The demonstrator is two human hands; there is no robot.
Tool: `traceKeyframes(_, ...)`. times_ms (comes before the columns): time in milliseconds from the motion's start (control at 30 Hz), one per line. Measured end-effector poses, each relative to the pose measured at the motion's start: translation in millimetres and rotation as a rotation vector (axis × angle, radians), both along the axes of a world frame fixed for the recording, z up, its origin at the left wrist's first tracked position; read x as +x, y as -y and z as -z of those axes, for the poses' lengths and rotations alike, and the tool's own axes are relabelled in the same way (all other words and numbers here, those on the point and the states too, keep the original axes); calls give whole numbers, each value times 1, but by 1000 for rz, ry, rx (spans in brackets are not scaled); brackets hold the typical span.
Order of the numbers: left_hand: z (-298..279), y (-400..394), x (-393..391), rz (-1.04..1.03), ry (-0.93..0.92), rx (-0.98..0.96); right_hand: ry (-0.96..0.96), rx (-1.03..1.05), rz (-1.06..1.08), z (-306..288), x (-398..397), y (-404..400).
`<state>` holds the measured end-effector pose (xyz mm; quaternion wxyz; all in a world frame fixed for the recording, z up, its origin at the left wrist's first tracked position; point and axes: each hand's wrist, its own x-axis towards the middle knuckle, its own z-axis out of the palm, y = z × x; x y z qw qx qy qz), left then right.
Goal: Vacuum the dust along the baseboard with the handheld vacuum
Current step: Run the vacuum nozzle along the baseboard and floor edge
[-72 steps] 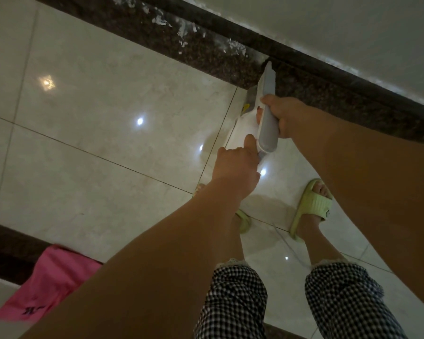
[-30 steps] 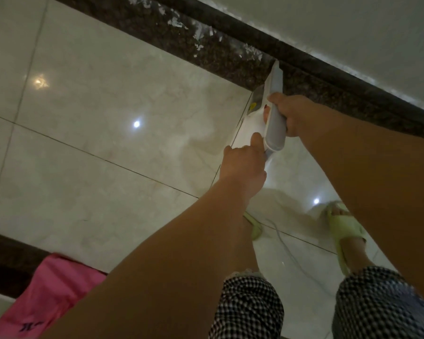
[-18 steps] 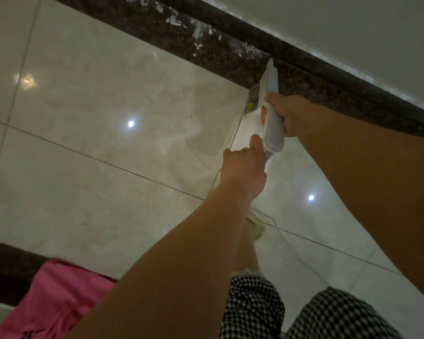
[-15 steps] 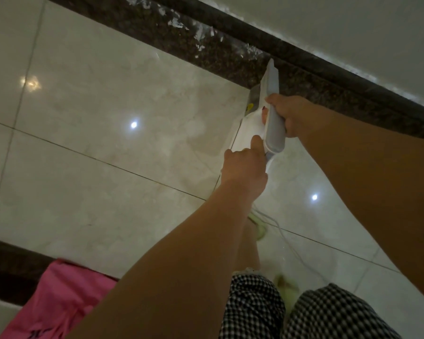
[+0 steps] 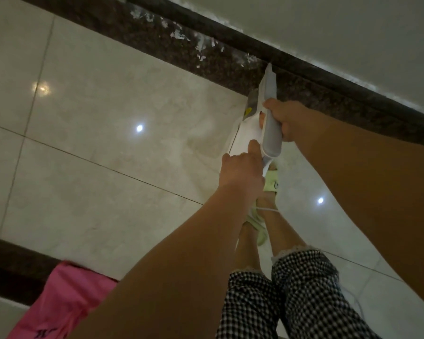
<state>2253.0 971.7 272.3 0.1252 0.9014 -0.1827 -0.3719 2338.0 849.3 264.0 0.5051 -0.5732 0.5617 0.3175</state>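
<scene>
No legible text anywhere.

From the head camera I see my own two bare forearms, no sleeves, watch or rings on the left hand [image 5: 240, 171] or the right hand [image 5: 290, 121]. At the lower right of the frame I wear cropped trousers [image 5: 301, 294] in a small black-and-white check, each leg ending below the knee in a narrow pale frilled hem. My shins are bare. On my feet, near the middle of the frame, are pale green open-toed slippers [image 5: 272, 181] with a wide strap bearing a small dark mark.
</scene>
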Motion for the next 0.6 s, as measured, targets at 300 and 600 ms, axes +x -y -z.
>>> traceKeyframes(300,-22,10,11,-10,19,75,20,114,72,-15,14,7)
traceKeyframes(600,-33,31,26,-45,18,13,-26,122,71,-32,33,26)
